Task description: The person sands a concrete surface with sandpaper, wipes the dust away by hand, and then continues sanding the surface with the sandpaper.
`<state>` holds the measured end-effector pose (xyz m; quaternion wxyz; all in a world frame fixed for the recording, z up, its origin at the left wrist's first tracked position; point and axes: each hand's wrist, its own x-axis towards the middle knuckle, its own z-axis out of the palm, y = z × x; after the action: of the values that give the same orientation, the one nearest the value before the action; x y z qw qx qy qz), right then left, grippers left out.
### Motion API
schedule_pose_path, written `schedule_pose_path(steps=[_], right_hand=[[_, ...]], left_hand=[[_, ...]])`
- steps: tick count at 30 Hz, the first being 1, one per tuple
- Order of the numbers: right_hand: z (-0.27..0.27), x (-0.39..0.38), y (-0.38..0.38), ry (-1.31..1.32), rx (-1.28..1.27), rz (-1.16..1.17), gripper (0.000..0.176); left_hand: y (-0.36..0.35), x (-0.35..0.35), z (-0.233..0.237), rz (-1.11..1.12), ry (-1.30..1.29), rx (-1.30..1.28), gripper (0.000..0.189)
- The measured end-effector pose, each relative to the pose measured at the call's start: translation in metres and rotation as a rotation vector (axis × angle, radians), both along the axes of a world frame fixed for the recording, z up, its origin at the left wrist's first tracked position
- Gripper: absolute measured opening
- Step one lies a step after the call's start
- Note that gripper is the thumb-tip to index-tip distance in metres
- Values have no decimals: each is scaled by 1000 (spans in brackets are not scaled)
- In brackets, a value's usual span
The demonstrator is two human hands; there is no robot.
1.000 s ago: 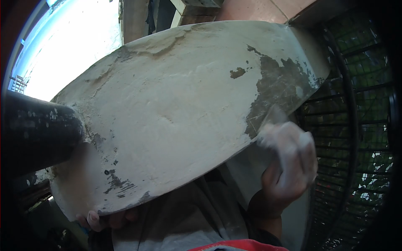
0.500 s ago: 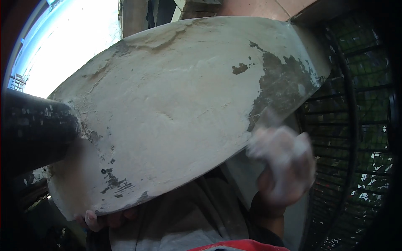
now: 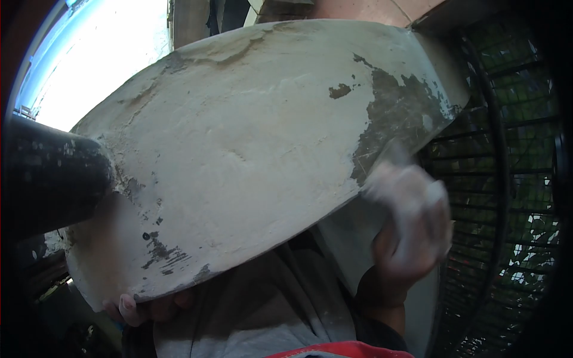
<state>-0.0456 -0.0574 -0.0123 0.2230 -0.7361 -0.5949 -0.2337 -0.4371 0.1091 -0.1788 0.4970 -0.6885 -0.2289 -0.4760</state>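
Note:
A large curved panel (image 3: pixel 256 143), pale and coated with rough, cracked filler, fills the middle of the view. Dark grey patches show through the coating at its right end and lower left. My left hand (image 3: pixel 146 308) is wrapped round the lower left edge, fingertips showing just under the rim. Smeared by motion, my right hand (image 3: pixel 412 218) is at the lower right edge beside the big dark patch. Its fingers are curled and whitened with dust, and I cannot tell what, if anything, is pinched in them.
A thick dark pipe (image 3: pixel 57 176) meets the panel's left end. Along the right side stands a black metal grille (image 3: pixel 501 167) with leaves behind it. Terracotta-coloured tiles (image 3: pixel 364 11) lie beyond the far edge. Bright light comes in at the upper left.
My right hand has shifted slightly right along the panel's edge, still blurred. The panel appears slightly higher in view. My left hand keeps its hold.

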Motion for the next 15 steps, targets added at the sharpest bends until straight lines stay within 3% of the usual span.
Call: schedule_pose_path(steps=[3,6,11,15], right_hand=[[1,-2,-1,34,-63,42,25],[-6,14,2,-38,46,-128,19],[-4,-3,-3,11,-56,32,22],[-4,-1,1,77,22,-64,20]], left_hand=[[1,2,-1,-8,-12,-8,56],[0,2,0,-13,-17,-17,56],[1,5,-1,-19,-32,-24,55],[-1,6,-2,-20,-41,-33,55]])
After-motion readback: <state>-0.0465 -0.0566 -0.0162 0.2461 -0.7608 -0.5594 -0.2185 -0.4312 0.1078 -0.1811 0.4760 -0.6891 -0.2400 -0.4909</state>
